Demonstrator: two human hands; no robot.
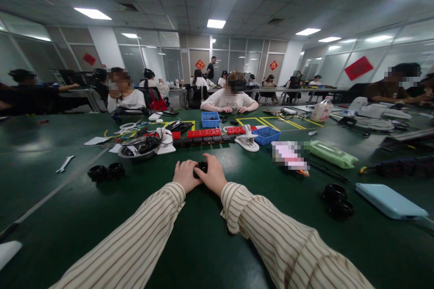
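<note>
We hold a small black part point(200, 168) between both hands on the green table point(203, 244), straight ahead of us near the middle of the view. Our left hand point(186, 175) closes on its left side and our right hand point(214, 174) wraps over its right side, fingers curled down around it, so most of the part is hidden. Both sleeves are striped.

Just beyond the hands lies a row of red and black power strips point(203, 136), with a blue bin point(266, 135) to its right. A wrench point(65, 163) and 2 black rings point(106, 172) lie to the left, well apart from us. A light blue case point(389, 200) rests far right. A person in a white shirt point(229, 98) sits across the table.
</note>
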